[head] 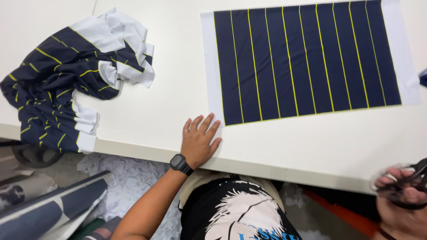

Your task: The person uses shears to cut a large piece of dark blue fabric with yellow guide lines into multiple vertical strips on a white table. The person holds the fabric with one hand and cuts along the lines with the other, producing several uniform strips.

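At far left I see a crumpled heap of cloth (66, 80), navy with thin yellow stripes and white edges, lying on the white bench (147, 120) and hanging over its near edge. Below the bench, on the floor, lie white paper scraps (129, 182) and a folded navy piece (53, 204).

Near the middle, my left hand (199, 141) lies flat on the bench, palm down, fingers spread, holding nothing. It wears a ring, with a black wristwatch (180, 163) on the wrist. The fingertips rest just beside the lower left corner of the flat cloth panel (302, 60); I cannot tell if they touch its white edge.

The panel lies smooth on the bench, navy with yellow stripes running away from me, white bands at its left and right edges.

At far right, below the bench edge, my right hand (402, 200) is closed around black scissors (411, 178); the view there is blurred.
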